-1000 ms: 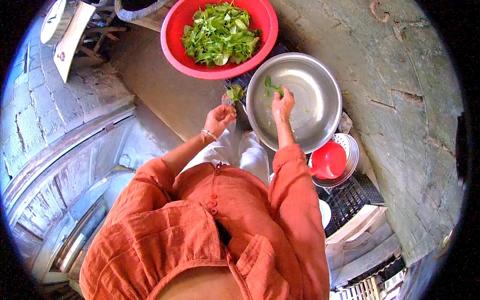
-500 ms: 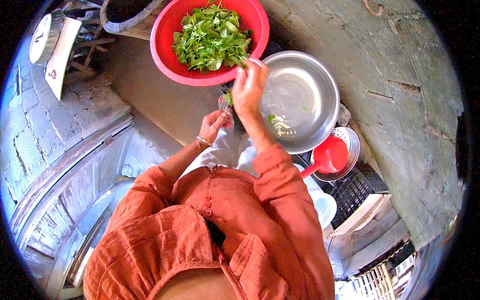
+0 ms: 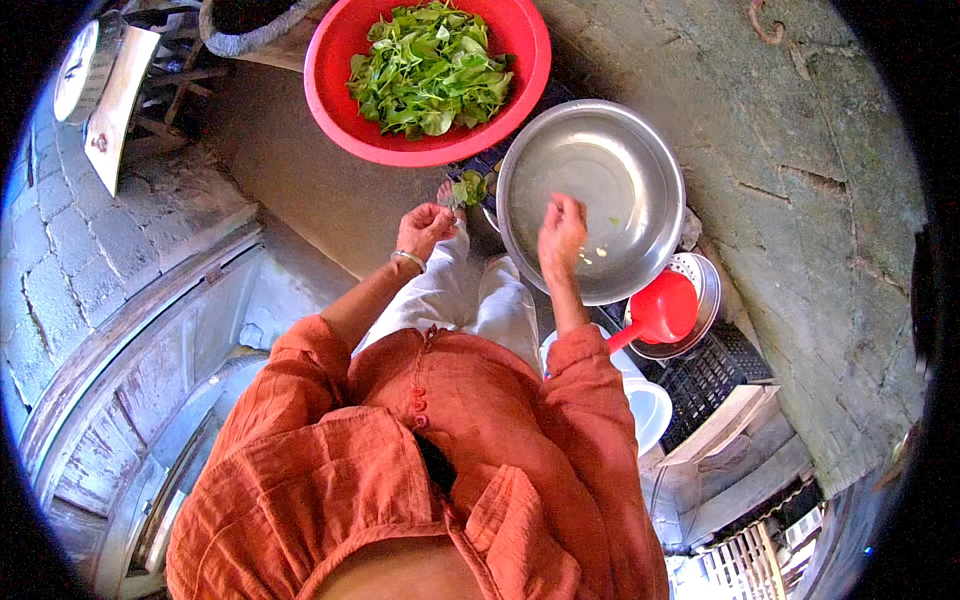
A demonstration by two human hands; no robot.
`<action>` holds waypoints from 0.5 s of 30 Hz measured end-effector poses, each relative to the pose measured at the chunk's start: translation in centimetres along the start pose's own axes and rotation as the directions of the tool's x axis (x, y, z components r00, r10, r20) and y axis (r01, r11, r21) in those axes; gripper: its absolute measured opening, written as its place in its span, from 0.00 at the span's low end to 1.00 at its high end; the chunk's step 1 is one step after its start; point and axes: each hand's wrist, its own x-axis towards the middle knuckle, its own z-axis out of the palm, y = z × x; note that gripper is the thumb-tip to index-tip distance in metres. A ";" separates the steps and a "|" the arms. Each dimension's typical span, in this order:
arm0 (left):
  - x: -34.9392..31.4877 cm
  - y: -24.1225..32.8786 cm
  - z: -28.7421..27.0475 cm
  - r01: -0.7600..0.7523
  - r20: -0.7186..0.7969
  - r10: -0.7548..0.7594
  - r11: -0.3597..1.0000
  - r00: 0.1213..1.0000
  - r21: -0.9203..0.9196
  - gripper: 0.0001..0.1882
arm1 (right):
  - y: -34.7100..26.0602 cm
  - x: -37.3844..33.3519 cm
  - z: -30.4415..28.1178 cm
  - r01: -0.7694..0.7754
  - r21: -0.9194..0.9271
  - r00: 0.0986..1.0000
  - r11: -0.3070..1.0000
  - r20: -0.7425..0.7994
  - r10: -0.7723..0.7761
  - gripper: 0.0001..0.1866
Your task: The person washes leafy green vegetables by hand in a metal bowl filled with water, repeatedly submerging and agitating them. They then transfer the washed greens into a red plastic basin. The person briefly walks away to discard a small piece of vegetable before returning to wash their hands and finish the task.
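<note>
My left hand (image 3: 428, 228), with a bracelet at the wrist, is closed in a pinch in front of my knees. A leafy green sprig (image 3: 468, 188) sticks out just beyond its fingertips and seems held by them. My right hand (image 3: 562, 240) is over the left part of a wide metal basin (image 3: 655, 165), its fingers curled and slightly blurred; what they hold, if anything, is hidden. Small pale bits (image 3: 598, 252) and a green scrap lie in the metal basin. Farther off, a red basin (image 3: 328, 95) holds a heap of green leaves (image 3: 435, 70).
A red dipper (image 3: 664, 308) rests on a metal colander (image 3: 706, 290) at the right. Near these are a black plastic crate (image 3: 705, 385) and a pale plastic tub (image 3: 650, 415). A rough wall (image 3: 830, 200) rises on the right. A round stone-like rim (image 3: 260, 45) stands at the far left.
My right hand has moved from the red basin's near edge, back and to the right, over the metal basin. My left hand has shifted slightly up and left.
</note>
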 end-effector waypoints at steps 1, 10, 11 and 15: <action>0.1 -0.2 0.0 0.005 -0.006 -0.005 1.000 1.000 0.002 0.09 | 1.5 -0.9 -0.8 -0.044 -0.072 0.998 0.996 0.030 0.046 0.10; 5.6 -3.4 0.1 -0.125 -0.101 0.149 0.969 0.984 0.215 0.08 | 5.5 -4.2 -0.3 -0.085 -0.292 0.894 0.953 0.400 0.202 0.09; 6.4 -4.1 0.1 -0.157 -0.128 0.201 0.942 0.971 0.296 0.08 | 6.1 -4.5 -0.2 -0.103 -0.251 0.904 0.963 0.381 0.196 0.08; 6.4 0.3 2.7 -0.354 0.167 0.431 0.402 0.887 0.844 0.13 | 6.8 -4.8 -1.4 -0.144 -0.221 0.928 0.965 0.309 0.209 0.06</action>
